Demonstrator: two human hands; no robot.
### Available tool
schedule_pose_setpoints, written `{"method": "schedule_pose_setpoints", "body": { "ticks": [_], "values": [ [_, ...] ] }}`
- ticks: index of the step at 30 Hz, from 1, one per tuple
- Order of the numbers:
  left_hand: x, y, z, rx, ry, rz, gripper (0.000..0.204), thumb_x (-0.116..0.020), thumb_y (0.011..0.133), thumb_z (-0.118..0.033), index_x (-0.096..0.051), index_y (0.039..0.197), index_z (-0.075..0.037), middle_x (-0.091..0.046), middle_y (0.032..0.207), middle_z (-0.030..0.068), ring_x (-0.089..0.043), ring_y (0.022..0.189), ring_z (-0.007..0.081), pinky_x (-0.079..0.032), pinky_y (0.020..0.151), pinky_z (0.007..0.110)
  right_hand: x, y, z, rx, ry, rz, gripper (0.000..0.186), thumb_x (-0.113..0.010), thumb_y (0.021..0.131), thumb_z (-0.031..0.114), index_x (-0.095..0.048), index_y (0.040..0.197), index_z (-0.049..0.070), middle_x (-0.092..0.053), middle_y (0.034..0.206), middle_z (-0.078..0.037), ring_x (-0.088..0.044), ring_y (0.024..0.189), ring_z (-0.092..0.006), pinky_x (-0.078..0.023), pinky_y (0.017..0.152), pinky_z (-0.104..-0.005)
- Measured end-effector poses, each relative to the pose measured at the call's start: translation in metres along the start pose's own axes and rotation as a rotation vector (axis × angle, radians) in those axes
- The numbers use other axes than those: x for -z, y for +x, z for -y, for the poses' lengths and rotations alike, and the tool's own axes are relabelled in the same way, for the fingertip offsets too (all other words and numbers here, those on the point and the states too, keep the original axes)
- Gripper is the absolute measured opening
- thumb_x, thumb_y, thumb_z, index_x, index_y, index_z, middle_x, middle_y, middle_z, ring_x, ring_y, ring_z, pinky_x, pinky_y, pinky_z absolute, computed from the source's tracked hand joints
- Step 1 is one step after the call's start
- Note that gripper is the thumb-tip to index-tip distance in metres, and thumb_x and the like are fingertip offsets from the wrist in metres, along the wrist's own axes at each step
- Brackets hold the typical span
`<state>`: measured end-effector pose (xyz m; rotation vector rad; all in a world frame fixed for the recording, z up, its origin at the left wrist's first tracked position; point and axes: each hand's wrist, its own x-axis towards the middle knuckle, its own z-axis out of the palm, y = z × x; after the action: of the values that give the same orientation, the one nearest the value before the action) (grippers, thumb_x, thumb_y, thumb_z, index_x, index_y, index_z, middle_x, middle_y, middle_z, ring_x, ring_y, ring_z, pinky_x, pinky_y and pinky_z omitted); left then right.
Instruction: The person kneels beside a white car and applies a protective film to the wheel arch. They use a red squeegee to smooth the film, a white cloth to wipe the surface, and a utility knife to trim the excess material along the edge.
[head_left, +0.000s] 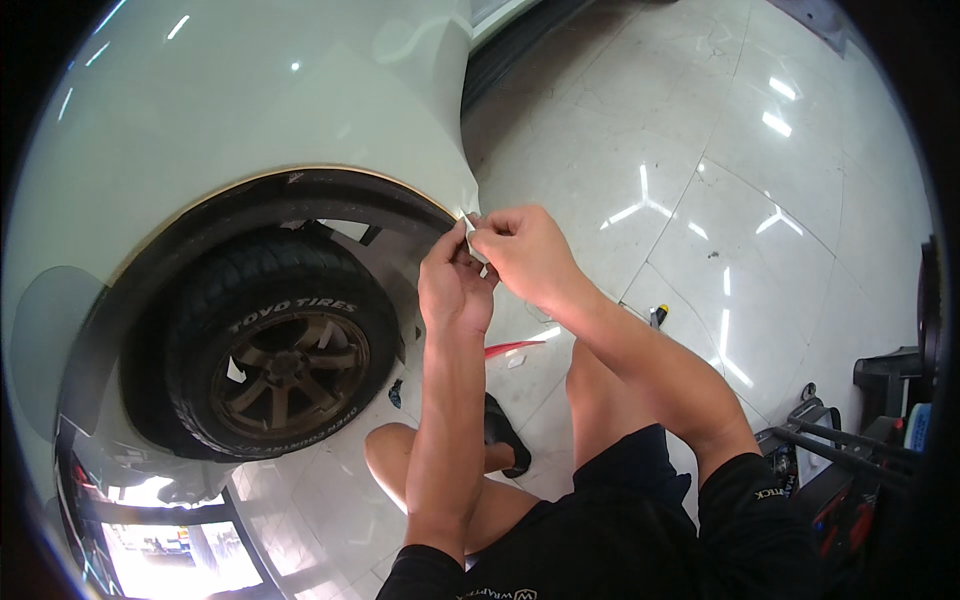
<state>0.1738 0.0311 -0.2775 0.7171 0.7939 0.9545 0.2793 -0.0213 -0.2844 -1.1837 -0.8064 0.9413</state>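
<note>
Both my hands meet at the lower rear corner of a pale grey-green car fender (300, 110), where the wheel arch ends. My right hand (525, 255) is closed in a pinch on a thin pale film edge (467, 228) at that corner. My left hand (455, 285) is turned palm up just beside and below it, fingers curled in at the same spot. What lies between the left fingertips is mostly hidden. Along the arch, a thin tan line borders the black wheel-arch trim (350, 190). Under it sits a black tire (200, 340) on a bronze wheel (285, 368).
Glossy white floor tiles (690, 260) spread to the right. A yellow-and-black hand tool (658, 315) and a red strip (515, 348) lie on the floor near my legs. A black rack or cart (850, 440) stands at the right. My bent knees are below my arms.
</note>
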Motion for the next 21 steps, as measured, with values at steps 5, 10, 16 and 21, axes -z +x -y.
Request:
{"method": "schedule_pose_setpoints", "body": {
  "ticks": [5, 10, 16, 21],
  "values": [
    [-0.006, -0.018, -0.005, -0.098, 0.033, 0.047, 0.022, -0.061, 0.099, -0.016, -0.068, 0.113, 0.000, -0.066, 0.103, 0.0052, -0.057, 0.099, 0.0182, -0.046, 0.088, 0.038, 0.002, -0.019, 0.013, 0.019, 0.017, 0.032, 0.024, -0.062, 0.087, 0.016, -0.066, 0.074, -0.004, -0.056, 0.058, -0.007, -0.054, 0.058, -0.0124, -0.044, 0.055, -0.0331],
    [0.003, -0.031, -0.001, -0.319, 0.268, 0.097, 0.020, -0.061, 0.101, -0.012, -0.067, 0.109, 0.005, -0.067, 0.102, 0.0076, -0.061, 0.094, 0.0152, -0.046, 0.087, 0.031, 0.021, -0.023, -0.002, 0.008, 0.130, 0.147, 0.028, -0.063, 0.098, 0.023, -0.069, 0.079, 0.002, -0.060, 0.071, 0.000, -0.052, 0.059, -0.0069, -0.040, 0.052, -0.0262],
    [0.003, -0.041, -0.006, -0.461, 0.493, 0.057, 0.024, -0.066, 0.100, -0.014, -0.069, 0.106, 0.009, -0.068, 0.090, 0.0047, -0.057, 0.083, 0.0087, -0.043, 0.076, 0.024, 0.024, 0.010, -0.006, -0.190, 0.152, 0.109, 0.036, -0.065, 0.098, 0.037, -0.070, 0.079, 0.007, -0.059, 0.073, 0.002, -0.051, 0.060, -0.0073, -0.038, 0.053, -0.0243],
    [-0.004, -0.066, -0.010, -0.484, 0.620, 0.032, 0.025, -0.067, 0.099, -0.014, -0.068, 0.106, 0.010, -0.066, 0.088, 0.0032, -0.055, 0.079, 0.0072, -0.043, 0.072, 0.023, 0.001, 0.021, 0.025, -0.115, 0.129, 0.246, 0.031, -0.069, 0.095, 0.031, -0.070, 0.076, 0.006, -0.056, 0.066, 0.003, -0.046, 0.058, -0.0082, -0.034, 0.052, -0.0271]
  ]
}}
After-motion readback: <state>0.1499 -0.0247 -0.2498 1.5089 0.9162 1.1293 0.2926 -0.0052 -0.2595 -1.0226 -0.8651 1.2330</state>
